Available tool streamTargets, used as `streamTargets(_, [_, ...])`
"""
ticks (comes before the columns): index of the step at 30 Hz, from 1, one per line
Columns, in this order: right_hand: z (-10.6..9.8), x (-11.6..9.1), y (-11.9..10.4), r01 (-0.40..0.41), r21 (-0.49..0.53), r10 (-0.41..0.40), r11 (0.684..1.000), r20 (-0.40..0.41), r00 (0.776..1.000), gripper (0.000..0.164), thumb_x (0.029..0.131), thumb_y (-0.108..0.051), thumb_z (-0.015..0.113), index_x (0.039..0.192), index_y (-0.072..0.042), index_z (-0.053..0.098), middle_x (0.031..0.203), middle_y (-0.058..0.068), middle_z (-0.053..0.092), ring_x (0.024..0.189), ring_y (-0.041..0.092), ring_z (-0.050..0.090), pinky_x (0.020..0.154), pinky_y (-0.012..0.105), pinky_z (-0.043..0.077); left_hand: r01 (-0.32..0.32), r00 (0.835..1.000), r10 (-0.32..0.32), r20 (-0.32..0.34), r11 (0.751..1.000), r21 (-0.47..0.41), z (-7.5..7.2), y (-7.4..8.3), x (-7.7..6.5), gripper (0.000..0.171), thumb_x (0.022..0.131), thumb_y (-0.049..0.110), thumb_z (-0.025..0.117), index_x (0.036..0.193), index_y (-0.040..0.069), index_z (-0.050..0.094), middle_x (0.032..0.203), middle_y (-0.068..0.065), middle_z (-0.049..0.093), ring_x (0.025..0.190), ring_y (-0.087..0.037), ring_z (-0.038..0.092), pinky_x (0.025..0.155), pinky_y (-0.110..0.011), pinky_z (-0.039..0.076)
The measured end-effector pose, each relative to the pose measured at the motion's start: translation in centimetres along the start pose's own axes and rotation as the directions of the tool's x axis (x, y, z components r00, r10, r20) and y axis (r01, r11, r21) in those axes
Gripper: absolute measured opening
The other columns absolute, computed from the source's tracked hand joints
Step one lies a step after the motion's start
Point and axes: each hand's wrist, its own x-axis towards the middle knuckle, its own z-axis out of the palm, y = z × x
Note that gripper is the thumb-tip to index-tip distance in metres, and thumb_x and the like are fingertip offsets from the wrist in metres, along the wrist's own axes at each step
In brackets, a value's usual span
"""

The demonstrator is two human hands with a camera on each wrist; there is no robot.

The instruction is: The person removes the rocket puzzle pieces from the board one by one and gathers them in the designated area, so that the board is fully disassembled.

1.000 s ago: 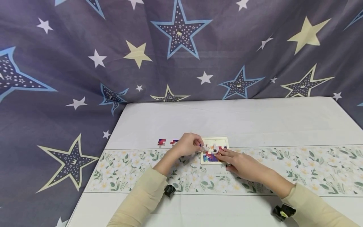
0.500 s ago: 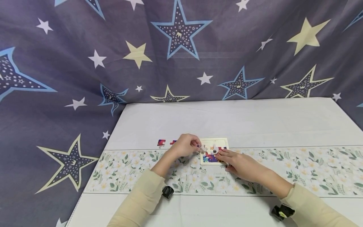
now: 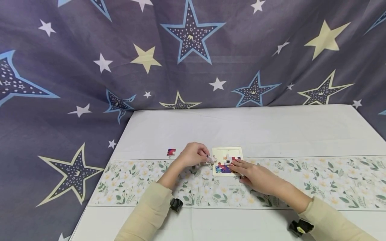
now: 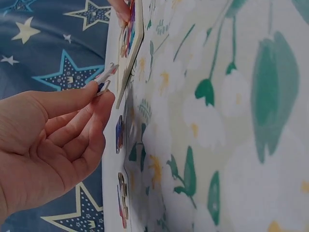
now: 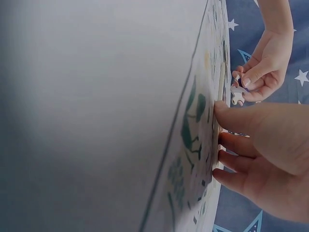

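Note:
Between thumb and fingertips my left hand pinches a jigsaw piece, mostly white with a dark purple corner. It is held just off the left edge of a small puzzle tray with a pale frame. Colourful joined pieces fill the lower and right part of that tray; its upper left shows bare backing. My right hand rests its extended fingertips on the tray's right side, covering some pieces there. In the right wrist view its thumb lies at the tray's near edge.
A loose red and purple piece lies on the table left of my left hand. The left wrist view shows two loose pieces, one blue and red. A floral strip crosses the white table; a star-patterned curtain hangs behind.
My left hand has drawn back to the left with the jigsaw piece, from over the tray to beside its left edge. The right hand has stayed on the tray.

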Motion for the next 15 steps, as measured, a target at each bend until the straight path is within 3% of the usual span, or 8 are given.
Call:
streamTargets(5, [0.0,-0.1,-0.1,0.002,0.007,-0.002,1.0,-0.009,1.0,0.053,0.089,-0.01,0.067,0.139,-0.008,0.051,0.143,0.017,0.051,0.132,0.036,0.049,0.09,0.042,0.054,0.0,1.0,0.0,0.001,0.999,-0.038,-0.1,-0.8,-0.2,0.008,0.086,0.008,0.069,0.093,0.006,0.07,0.076,-0.007,0.07,0.064,-0.015,0.065,0.054,-0.021,0.047])
streamTargets(15, [0.1,-0.1,0.0,0.005,0.012,-0.005,1.0,-0.018,1.0,0.053,0.089,-0.01,0.067,0.139,-0.008,0.051,0.143,0.017,0.051,0.132,0.036,0.049,0.089,0.041,0.054,0.007,0.999,-0.009,-0.042,0.998,-0.059,-0.8,-2.3,-1.3,0.011,0.088,0.011,0.066,0.097,0.008,0.073,0.08,-0.007,0.071,0.071,-0.017,0.067,0.062,-0.022,0.047])
